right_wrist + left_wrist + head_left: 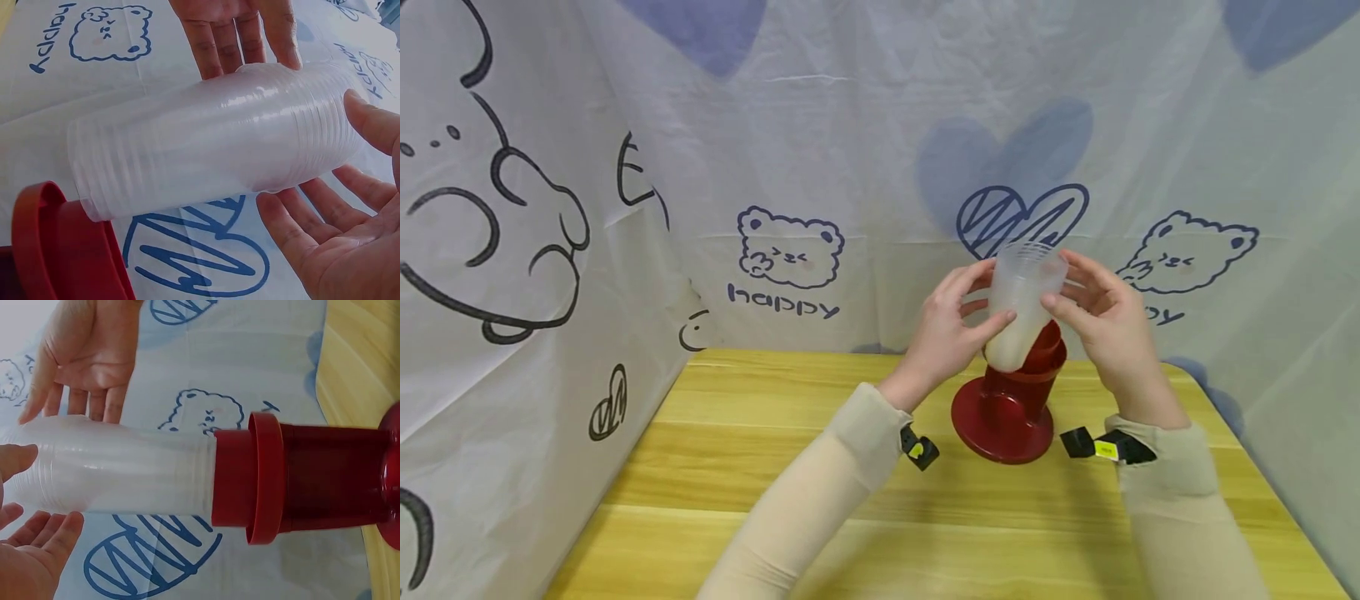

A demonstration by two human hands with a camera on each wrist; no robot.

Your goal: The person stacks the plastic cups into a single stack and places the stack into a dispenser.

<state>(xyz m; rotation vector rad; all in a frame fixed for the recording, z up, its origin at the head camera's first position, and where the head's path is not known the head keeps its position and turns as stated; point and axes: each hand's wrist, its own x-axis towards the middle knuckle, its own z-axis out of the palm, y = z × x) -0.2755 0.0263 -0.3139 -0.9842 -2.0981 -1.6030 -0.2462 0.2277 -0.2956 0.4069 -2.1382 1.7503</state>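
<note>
Both hands hold a stack of clear plastic cups [1021,287] over a red stand with a tube [1026,392]. My left hand [943,325] grips the stack's left side near the rims, thumb toward me. On the other side, my right hand [1105,321] holds it with thumb and fingers spread around the rims. The nested rims [325,119] show as close rings in the right wrist view. In the left wrist view, the lower end of the cups [187,472] meets the tube's red upper edge [234,478].
The stand's round red base [1000,429] rests on the wood-grain table [760,467] near its back edge. A white cloth [865,150] printed with bears and hearts hangs behind and along the sides. Black straps with yellow labels [1106,450] sit at both wrists.
</note>
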